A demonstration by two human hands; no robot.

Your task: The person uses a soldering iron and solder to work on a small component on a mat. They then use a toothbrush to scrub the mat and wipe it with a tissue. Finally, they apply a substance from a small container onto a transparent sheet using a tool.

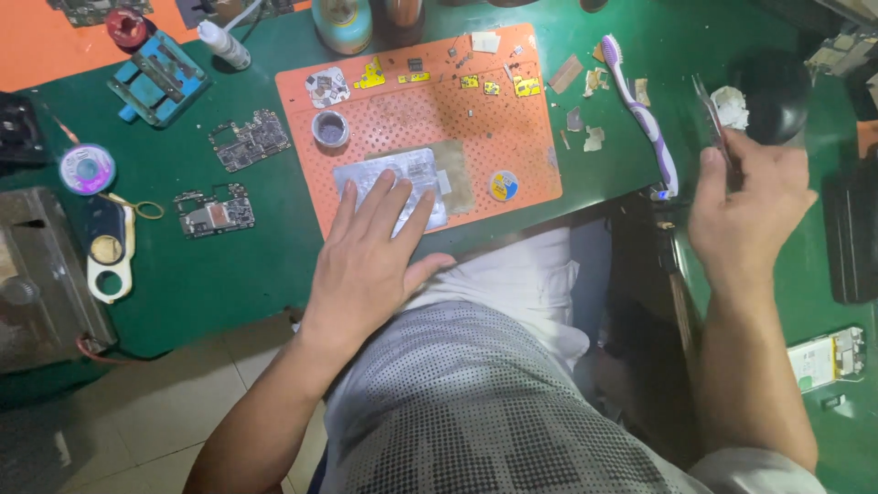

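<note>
My left hand (370,252) lies flat, fingers spread, on a silvery metal plate (402,174) at the near edge of an orange perforated mat (457,119). My right hand (750,206) is raised over the right side of the green bench and pinches a pair of thin metal tweezers (712,117), their tip pointing up and away. A small round tin of grey paste (330,128) stands on the mat just beyond the plate. Small yellow and dark chips lie along the mat's far edge.
Two bare circuit boards (249,139) (214,211) lie left of the mat, with a blue clamp fixture (155,78), a purple solder-wick spool (87,169) and a white bottle (225,44). A purple-and-white toothbrush (640,110) lies right of the mat. A black round object (773,91) sits far right.
</note>
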